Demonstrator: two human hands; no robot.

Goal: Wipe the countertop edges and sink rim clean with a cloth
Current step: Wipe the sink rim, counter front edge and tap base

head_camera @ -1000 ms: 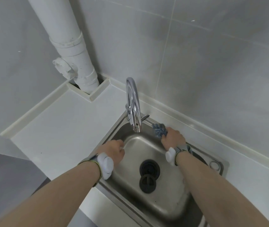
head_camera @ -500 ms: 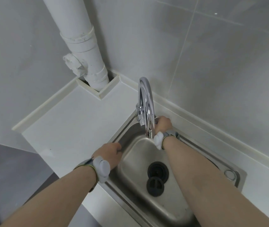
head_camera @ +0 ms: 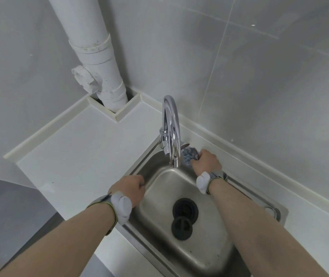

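Note:
A steel sink (head_camera: 277, 211) is set into a white countertop (head_camera: 83, 148). My right hand (head_camera: 205, 161) is closed around a bunched blue-grey cloth (head_camera: 189, 154) and presses it on the sink's back rim, just right of the chrome tap (head_camera: 170, 124). My left hand (head_camera: 129, 188) rests on the sink's left rim with its fingers curled over the inner edge and nothing visible in it. Both wrists wear bands with white pads.
A black drain strainer (head_camera: 185, 209) and a loose black plug (head_camera: 182, 227) lie in the basin. A white drain pipe (head_camera: 97, 56) drops through a boxed cut-out at the back corner. Grey tiled walls stand close behind. The countertop ends at the left, above a grey floor.
My right hand slid left along the back rim behind the tap, then came back a little to the right, so the cloth shows again. My left hand stayed on the left rim.

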